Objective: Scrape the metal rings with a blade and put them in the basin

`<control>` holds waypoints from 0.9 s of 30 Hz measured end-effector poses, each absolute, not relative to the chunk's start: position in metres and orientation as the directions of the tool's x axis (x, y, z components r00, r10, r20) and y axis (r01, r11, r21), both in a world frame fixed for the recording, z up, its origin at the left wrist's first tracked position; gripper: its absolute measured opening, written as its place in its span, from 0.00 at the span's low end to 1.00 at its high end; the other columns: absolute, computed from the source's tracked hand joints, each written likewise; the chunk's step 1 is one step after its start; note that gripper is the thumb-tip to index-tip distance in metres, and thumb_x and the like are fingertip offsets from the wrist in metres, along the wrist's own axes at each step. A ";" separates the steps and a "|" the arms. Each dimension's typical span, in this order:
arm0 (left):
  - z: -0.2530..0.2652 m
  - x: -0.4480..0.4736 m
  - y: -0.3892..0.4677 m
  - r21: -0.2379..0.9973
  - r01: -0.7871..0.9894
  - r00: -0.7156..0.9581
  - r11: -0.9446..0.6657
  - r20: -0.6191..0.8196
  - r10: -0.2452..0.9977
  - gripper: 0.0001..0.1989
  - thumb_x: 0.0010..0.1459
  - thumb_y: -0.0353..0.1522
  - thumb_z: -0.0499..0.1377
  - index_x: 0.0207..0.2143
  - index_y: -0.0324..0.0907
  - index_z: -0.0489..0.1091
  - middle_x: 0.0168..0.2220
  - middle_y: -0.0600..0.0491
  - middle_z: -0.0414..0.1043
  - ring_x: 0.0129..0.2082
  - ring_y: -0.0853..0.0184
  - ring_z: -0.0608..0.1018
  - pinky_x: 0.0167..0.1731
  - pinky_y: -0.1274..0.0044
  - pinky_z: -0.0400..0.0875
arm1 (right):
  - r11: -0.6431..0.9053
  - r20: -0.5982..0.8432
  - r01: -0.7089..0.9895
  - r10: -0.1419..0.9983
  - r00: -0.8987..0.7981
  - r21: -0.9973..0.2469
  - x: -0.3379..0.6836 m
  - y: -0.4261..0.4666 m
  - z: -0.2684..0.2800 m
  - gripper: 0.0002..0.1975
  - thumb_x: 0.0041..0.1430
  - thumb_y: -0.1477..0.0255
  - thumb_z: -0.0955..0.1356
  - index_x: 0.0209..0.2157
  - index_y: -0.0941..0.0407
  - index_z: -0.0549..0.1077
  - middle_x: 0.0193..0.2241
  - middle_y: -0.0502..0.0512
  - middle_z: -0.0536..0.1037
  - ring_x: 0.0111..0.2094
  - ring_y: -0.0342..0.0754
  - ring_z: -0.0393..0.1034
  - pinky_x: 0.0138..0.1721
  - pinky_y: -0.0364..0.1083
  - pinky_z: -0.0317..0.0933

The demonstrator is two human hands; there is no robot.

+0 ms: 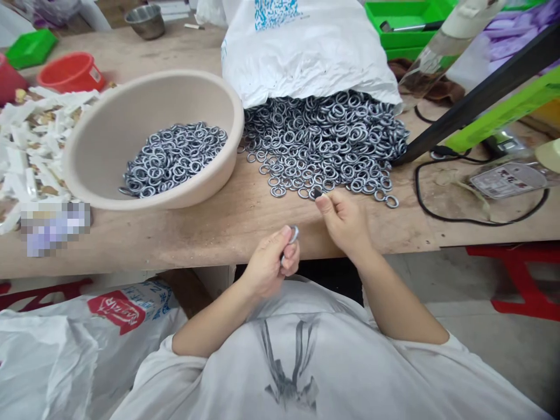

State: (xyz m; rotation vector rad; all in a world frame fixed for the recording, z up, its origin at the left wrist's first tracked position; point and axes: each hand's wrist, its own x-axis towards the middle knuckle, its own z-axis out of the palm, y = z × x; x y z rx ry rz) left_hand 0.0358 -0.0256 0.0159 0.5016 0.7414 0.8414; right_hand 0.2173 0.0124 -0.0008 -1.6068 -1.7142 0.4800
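My left hand (272, 260), just off the table's front edge, is closed with a grey ring (294, 234) pinched between thumb and fingers. To its right and slightly farther forward, my right hand (347, 221) pinches a small flat black piece (317, 192); most of that piece is hidden by the fingers, so its kind does not show. Just beyond my right hand lies a heap of grey rings (324, 146), spilling from the mouth of a white sack (306, 58). More rings (175, 157) fill part of a large beige basin (105, 116) on the left.
White strips (30, 140) lie piled at the left by a red bowl (72, 73). A metal bowl (146, 22) stands at the back. On the right, a black bar (476, 93) slants over the table near a looped black cable (481, 221) and a clear bottle (511, 178).
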 end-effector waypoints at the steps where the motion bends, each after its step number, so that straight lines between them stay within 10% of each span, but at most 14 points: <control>1: 0.016 0.033 -0.024 0.655 -0.500 0.418 0.567 -0.390 0.820 0.26 0.54 0.48 0.66 0.20 0.40 0.59 0.14 0.61 0.55 0.13 0.79 0.55 0.15 0.83 0.50 | 0.108 0.241 0.745 0.968 0.072 -0.658 0.226 0.015 -0.001 0.21 0.67 0.53 0.63 0.28 0.54 0.70 0.24 0.52 0.70 0.28 0.49 0.64 0.31 0.47 0.51; 8: 0.013 0.019 -0.008 0.666 -0.516 0.344 0.539 -0.415 0.842 0.13 0.53 0.34 0.67 0.40 0.37 0.74 0.24 0.58 0.68 0.17 0.78 0.65 0.16 0.85 0.60 | 0.001 0.169 0.933 0.984 0.063 -0.359 0.258 0.015 -0.013 0.15 0.59 0.59 0.72 0.41 0.55 0.80 0.34 0.60 0.77 0.34 0.56 0.69 0.34 0.50 0.56; 13: 0.014 0.020 -0.002 0.626 -0.500 0.337 0.598 -0.496 0.800 0.08 0.50 0.32 0.61 0.34 0.38 0.70 0.27 0.55 0.72 0.15 0.77 0.65 0.11 0.85 0.55 | -0.026 0.118 0.816 0.986 0.115 -0.577 0.251 0.020 -0.015 0.09 0.55 0.64 0.73 0.35 0.55 0.79 0.32 0.57 0.79 0.35 0.55 0.70 0.37 0.50 0.58; 18: 0.009 0.027 0.002 0.657 -0.520 0.258 0.546 -0.489 0.834 0.07 0.51 0.32 0.61 0.32 0.39 0.66 0.26 0.58 0.70 0.12 0.81 0.57 0.11 0.86 0.45 | -0.026 0.000 0.351 0.997 0.075 -0.936 0.217 0.017 -0.008 0.10 0.53 0.63 0.72 0.32 0.56 0.74 0.27 0.48 0.74 0.30 0.46 0.67 0.35 0.46 0.59; 23: -0.004 0.039 0.000 0.793 -0.433 0.234 0.429 -0.360 0.903 0.17 0.52 0.43 0.66 0.36 0.41 0.68 0.26 0.59 0.68 0.19 0.75 0.69 0.17 0.82 0.65 | -0.092 -0.091 -0.060 0.996 -0.017 -0.994 0.172 0.001 -0.008 0.18 0.53 0.54 0.73 0.33 0.53 0.70 0.22 0.45 0.69 0.21 0.42 0.62 0.24 0.44 0.60; 27: -0.015 0.050 -0.007 0.823 -0.393 0.234 0.410 -0.341 0.910 0.25 0.53 0.54 0.64 0.36 0.43 0.66 0.20 0.61 0.63 0.18 0.74 0.66 0.17 0.81 0.63 | -0.065 -0.065 0.009 0.998 0.007 -0.998 0.154 -0.006 -0.017 0.22 0.60 0.46 0.66 0.38 0.51 0.70 0.22 0.46 0.67 0.17 0.43 0.61 0.17 0.46 0.59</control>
